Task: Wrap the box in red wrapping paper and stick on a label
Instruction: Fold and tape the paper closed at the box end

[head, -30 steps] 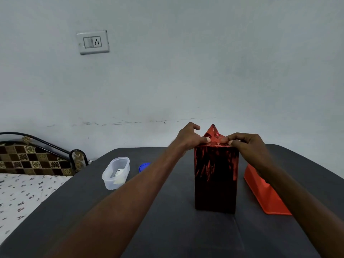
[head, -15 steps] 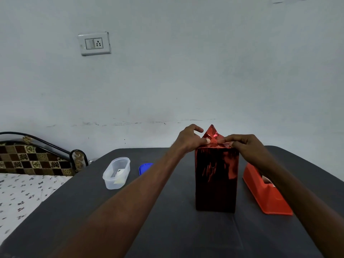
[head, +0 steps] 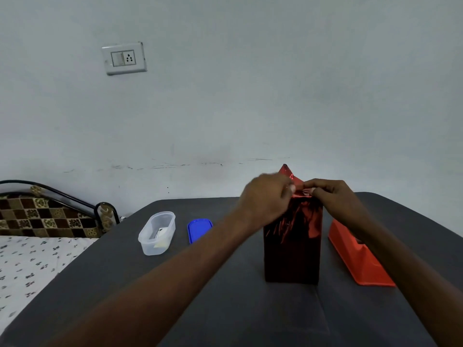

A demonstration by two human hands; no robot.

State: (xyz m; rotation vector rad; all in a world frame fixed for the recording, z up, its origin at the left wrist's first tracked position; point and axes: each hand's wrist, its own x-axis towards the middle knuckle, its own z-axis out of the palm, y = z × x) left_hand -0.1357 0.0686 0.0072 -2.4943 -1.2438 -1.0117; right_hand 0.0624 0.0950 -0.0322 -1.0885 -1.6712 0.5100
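From the head camera, a tall upright box wrapped in shiny red foil paper [head: 292, 241] stands on a dark grey table [head: 225, 309], right of the middle and near the far edge. At its top the paper rises in a pointed triangular flap [head: 287, 172] that stands above the box against the pale wall [head: 250, 96].

The left hand [head: 265, 200] reaches in from the lower left, and its curled fingers pinch the red paper at the top left of the box, just below the flap. The hand is somewhat blurred, so the exact finger placement cannot be told. The right hand [head: 333, 199] comes from the lower right; its thumb and fingertips pinch the folded paper at the top right edge of the box. The two hands almost meet over the top of the box.

Just to the right of the box, partly behind the right forearm, lies an orange-red plastic tape dispenser [head: 360, 261]. To the left, well apart from the box, a clear plastic oval container [head: 157, 232] stands open with small items inside, and a blue plastic lid [head: 199, 230] lies flat beside it. A white switch and socket plate [head: 124, 58] is on the wall. At the far left, a bed with a flowered white sheet [head: 30, 266] and a checked brown headboard [head: 45, 216] adjoins the table.
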